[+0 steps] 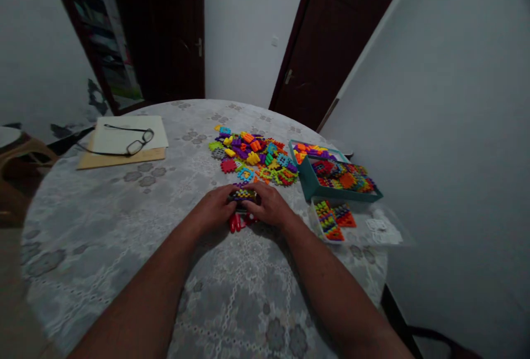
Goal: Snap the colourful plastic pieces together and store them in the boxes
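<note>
Near the middle of the table, my left hand (216,207) and my right hand (270,204) grip a small stack of interlocking plastic building pieces (243,194) from both sides. Yellow and dark studs show between the thumbs; the rest of the stack is covered by the fingers. Just below the hands lie red plastic pieces (236,222) on the tablecloth. Right beyond the fingertips spreads a loose pile of colourful building pieces (252,152) in orange, purple, yellow, blue and green.
A teal box (308,179) of sorted pieces stands right of the pile. In front of it, a clear plastic tray (315,221) holds stacked pieces, with white pieces (383,231) beside it. Eyeglasses (134,147) rest on papers (120,161) at the left of the round table (103,226).
</note>
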`<state>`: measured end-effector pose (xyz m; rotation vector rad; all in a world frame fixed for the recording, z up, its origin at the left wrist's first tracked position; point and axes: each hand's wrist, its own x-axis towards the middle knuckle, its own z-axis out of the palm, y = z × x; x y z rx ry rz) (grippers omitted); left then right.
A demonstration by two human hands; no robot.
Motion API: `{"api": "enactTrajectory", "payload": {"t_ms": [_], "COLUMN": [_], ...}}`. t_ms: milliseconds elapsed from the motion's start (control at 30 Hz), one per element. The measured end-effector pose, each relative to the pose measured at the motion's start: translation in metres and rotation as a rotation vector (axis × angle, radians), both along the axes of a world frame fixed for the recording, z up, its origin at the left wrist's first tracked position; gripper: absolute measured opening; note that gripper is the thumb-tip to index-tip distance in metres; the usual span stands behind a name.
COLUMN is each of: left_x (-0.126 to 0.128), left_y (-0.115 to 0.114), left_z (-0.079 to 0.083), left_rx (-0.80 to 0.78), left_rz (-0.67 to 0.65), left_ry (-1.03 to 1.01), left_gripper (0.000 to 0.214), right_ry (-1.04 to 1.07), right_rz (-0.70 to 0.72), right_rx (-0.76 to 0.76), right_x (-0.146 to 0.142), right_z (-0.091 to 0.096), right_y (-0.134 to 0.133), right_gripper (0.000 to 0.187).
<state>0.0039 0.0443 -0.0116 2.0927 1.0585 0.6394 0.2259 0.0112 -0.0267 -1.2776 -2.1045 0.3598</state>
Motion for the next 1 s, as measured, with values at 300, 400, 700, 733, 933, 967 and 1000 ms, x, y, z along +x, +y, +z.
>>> {"api": "enactTrajectory", "payload": {"t_ms": [300,400,700,733,933,967,1000], "left_x": [-0.002,0.000,0.002,0.002,0.004,0.004,0.005], "left_y": [0.007,0.006,0.001,0.000,0.000,0.000,0.001], "left_z": [-0.003,-0.005,-0.001,0.001,0.003,0.002,0.000], "left_rx": [-0.041,-0.074,-0.124,-0.120,-0.084,-0.080,-0.079], "left_rz": [0.010,0.006,0.076,0.071,0.034,0.030,0.026], "left_ry": [-0.001,-0.048,-0.154,-0.132,-0.078,-0.077,-0.072], "left_gripper": [0.051,0.051,0.050,0.050,0.050,0.050,0.049], "right_ry": [-0.141,-0.249,-0.101,-0.077,-0.270,-0.300,-0.322], "right_rz": [-0.050,-0.066,-0.478,-0.596,-1.158,-1.190,-1.206], "right_rx": [-0.090,-0.110,-0.051,-0.021,-0.197,-0.231,-0.257], "right_x": [-0.010,-0.013,0.069,0.093,0.220,0.231,0.238], "right_z": [0.021,0.031,0.093,0.100,0.114,0.111,0.108], "right_y": [-0.002,-0.005,-0.032,-0.032,-0.028,-0.029,-0.030], "right_gripper": [0.020,0.017,0.028,0.031,0.033,0.031,0.030]}}
